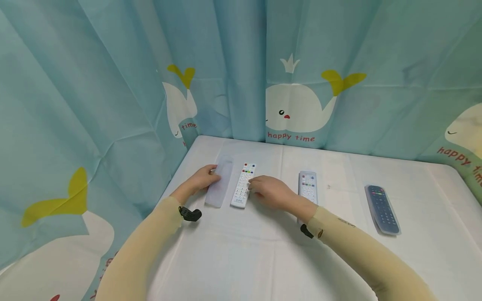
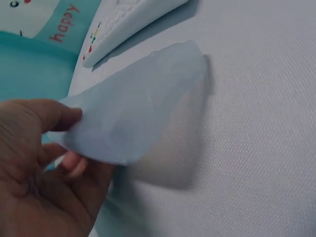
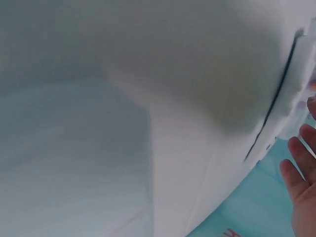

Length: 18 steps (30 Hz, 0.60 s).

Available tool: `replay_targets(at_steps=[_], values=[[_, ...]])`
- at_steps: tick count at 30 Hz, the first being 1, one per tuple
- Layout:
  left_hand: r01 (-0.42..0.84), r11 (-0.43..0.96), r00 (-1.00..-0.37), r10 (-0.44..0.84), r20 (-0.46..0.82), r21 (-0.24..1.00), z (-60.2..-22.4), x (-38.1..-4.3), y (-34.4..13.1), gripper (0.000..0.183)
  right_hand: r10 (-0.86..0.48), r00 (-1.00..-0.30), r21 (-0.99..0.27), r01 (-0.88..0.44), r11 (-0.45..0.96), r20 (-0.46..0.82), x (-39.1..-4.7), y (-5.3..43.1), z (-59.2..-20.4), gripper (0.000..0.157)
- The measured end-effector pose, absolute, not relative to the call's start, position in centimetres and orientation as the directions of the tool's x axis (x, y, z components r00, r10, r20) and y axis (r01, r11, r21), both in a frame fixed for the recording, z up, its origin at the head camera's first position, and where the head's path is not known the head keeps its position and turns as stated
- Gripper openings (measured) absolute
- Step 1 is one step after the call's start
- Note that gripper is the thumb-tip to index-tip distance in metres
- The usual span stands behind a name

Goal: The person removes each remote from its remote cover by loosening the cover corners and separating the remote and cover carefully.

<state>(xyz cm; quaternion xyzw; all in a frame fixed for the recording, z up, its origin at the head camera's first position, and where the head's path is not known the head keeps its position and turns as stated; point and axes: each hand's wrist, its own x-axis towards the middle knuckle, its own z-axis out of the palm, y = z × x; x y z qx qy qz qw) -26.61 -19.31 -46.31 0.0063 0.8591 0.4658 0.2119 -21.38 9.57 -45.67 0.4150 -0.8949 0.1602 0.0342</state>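
A clear, milky remote control cover [image 1: 219, 184] is pinched between the thumb and fingers of my left hand [image 1: 203, 177]. The left wrist view shows the cover [image 2: 133, 103] flat and lifted at an angle, one end above the cloth. To its right a white remote control [image 1: 242, 186] lies face up, its colored buttons at the far end. My right hand [image 1: 273, 192] is at that remote's right edge, fingers loosely bent. In the right wrist view the fingers [image 3: 301, 153] are spread beside the remote; whether they touch it I cannot tell.
Farther right lie a white remote in a clear cover [image 1: 308, 188], partly hidden by my right forearm, and a dark remote in a clear cover [image 1: 383, 211]. A white cloth covers the table [image 1: 241, 259]. Blue curtains [image 1: 233, 75] with whale prints stand behind and at left.
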Motion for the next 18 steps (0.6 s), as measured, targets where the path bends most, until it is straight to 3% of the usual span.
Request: replay_targets(at_steps=[9, 18], values=[[0.011, 0.821, -0.959, 0.169, -0.226, 0.57, -45.9, -26.4, -18.7, 0.06, -0.695, -0.682, -0.345, -0.724, 0.598, 0.227, -19.7, 12.3, -44.2, 0.022], [0.008, 0.894, -0.97, 0.116, -0.213, 0.449, -46.0, -25.8, -18.4, 0.06, -0.611, -0.764, -0.401, -0.636, 0.66, 0.207, -19.3, 15.4, -44.2, 0.023]])
